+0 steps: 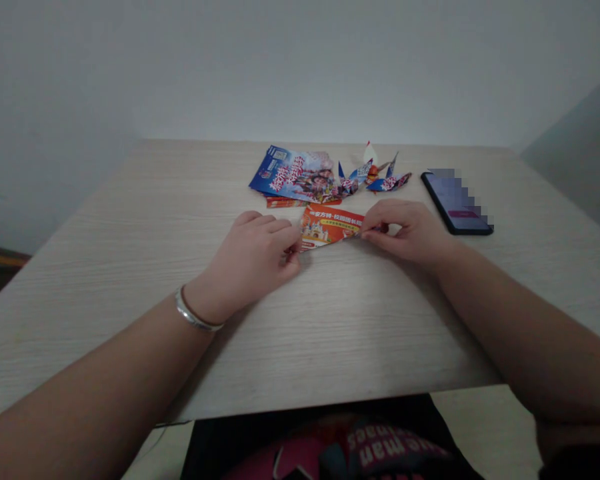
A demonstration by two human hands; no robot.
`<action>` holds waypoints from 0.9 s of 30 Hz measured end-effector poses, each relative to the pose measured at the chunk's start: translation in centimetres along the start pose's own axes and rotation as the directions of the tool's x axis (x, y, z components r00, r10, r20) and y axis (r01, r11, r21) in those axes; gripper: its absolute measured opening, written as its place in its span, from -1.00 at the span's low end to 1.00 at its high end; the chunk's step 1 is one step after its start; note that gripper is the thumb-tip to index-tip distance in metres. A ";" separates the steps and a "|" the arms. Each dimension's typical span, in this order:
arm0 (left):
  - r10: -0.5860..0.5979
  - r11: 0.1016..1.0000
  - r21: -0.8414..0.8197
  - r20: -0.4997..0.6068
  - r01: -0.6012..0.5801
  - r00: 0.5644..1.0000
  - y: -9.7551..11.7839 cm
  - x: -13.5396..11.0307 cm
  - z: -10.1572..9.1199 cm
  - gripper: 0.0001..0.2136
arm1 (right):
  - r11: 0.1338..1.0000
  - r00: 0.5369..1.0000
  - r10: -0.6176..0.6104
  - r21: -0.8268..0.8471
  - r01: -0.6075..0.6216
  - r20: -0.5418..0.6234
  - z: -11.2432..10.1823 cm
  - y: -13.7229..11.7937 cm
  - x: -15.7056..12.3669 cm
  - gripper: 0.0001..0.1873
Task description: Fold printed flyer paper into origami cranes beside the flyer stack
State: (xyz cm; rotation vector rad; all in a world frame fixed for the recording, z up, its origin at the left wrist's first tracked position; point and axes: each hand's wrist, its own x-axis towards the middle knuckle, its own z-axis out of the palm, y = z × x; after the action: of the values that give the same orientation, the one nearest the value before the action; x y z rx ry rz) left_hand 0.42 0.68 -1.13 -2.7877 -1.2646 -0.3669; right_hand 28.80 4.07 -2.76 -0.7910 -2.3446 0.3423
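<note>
An orange printed paper (pixel 329 225) lies on the light wooden table (pixel 130 227) between my hands. My left hand (pixel 253 257), with a silver bangle (pixel 195 317) on its wrist, pinches the paper's left corner with curled fingers. My right hand (pixel 405 230) pinches the right corner, fingers pressed together on the paper's edge. The paper looks folded along its lower edge.
Behind the orange paper lie a blue printed flyer (pixel 290 175) and two or three folded paper cranes (pixel 375 177). A black phone (pixel 457 201) with a lit screen rests to the right. A white wall stands behind the table. My lap shows below the front edge.
</note>
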 end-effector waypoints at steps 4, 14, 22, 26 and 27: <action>0.014 1.000 -0.025 0.062 -0.013 0.998 -0.5 0.0 -0.5 -0.89 | 1.000 1.000 0.011 0.025 -0.011 0.010 -0.4 0.7 -0.3 -0.92; 0.134 0.982 -0.151 0.130 -0.114 0.982 -2.5 -0.2 -0.9 -0.90 | 0.996 0.997 -0.008 0.094 0.001 0.074 -0.8 2.3 -0.9 -0.94; 0.281 0.955 -0.113 0.063 -0.273 0.958 -1.9 -0.1 1.5 -0.64 | 0.996 0.986 -0.077 0.053 0.069 0.149 1.6 2.2 -0.1 -0.84; 0.227 0.973 -0.074 0.140 -0.218 0.964 -1.3 0.0 1.7 -0.58 | 0.989 0.995 0.005 -0.147 0.010 0.100 2.0 1.9 0.3 -0.79; 0.194 0.981 -0.049 0.148 -0.189 0.970 -1.0 0.0 1.4 -0.59 | 0.982 0.994 0.031 -0.190 -0.011 0.105 2.0 1.6 0.4 -0.78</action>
State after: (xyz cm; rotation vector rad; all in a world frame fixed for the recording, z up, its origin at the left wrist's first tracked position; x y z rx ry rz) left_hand -0.03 1.56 -2.57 -2.9838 -1.0089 -0.1688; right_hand 28.03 5.52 -4.79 -0.9077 -2.4984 0.1755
